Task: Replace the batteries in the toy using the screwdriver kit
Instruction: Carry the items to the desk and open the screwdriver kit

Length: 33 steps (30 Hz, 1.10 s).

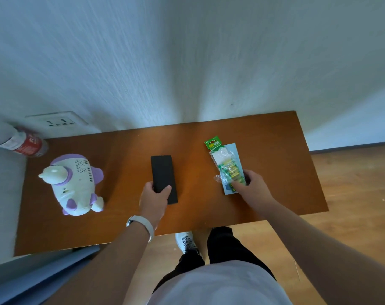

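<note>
The toy (73, 183), a white and purple figure with a speaker grille, lies on the left of the wooden table (125, 227), well apart from both hands and untouched, so the work appears to be at its start: the tools and the fresh cells are in hand, the toy is not yet opened. To do this step well, the black case (164, 176), which is most likely the screwdriver kit, should be kept flat on the table when opened so that small bits do not spill. The battery pack (225, 161) is best left on the right, clear of the work, and the toy brought to the middle and turned to find its battery door. The left hand (154, 197), a white band (143, 225) at its wrist, reaches forward and grips the near end of the case, thumb over the top face and fingers round its left edge. The right hand (251, 183) reaches out further to the right and holds the near end of the pack, thumb on the clear wrap and fingers curled at its right side. Whether either thing is lifted off the table cannot be told.
</note>
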Tool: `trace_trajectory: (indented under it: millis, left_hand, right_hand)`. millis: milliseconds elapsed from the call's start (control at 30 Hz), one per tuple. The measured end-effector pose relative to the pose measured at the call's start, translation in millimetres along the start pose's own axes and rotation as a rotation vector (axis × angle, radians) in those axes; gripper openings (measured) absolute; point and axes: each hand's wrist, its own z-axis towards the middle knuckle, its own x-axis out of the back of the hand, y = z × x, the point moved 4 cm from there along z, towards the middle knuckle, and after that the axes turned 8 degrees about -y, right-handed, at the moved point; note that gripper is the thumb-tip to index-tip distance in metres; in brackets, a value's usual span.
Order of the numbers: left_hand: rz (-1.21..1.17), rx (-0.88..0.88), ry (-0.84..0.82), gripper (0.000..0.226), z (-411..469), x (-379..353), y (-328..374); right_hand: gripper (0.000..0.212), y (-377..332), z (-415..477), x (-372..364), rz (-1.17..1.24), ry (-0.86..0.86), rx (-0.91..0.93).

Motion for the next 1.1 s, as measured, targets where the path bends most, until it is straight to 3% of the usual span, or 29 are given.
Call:
trace_trajectory:
  millis: [167,433,533,833,1100]
  left_hand:
    - [0.141,-0.041,0.038,0.028,-5,1,4]
    - [0.141,-0.018,0.047,0.032,-7,4,3]
    - [0.102,-0.01,0.029,0.031,-6,4,2]
    - [-0.106,0.019,-0.01,0.022,-13,10,-5]
    - [-0.135,0.024,-0.007,0.022,-20,28,-11]
  right_hand:
    - [0.047,0,-2,3,-0.163,0.057,0.016]
    - [0.062,-22,-7,-9,-0.547,0.134,0.123]
    - [0.056,-27,-5,-14,-0.551,0.135,0.103]
    - [0.055,-53,-12,-59,-0.554,0.139,0.292]
    - [0.055,-67,-3,-88,-0.638,0.078,0.324]
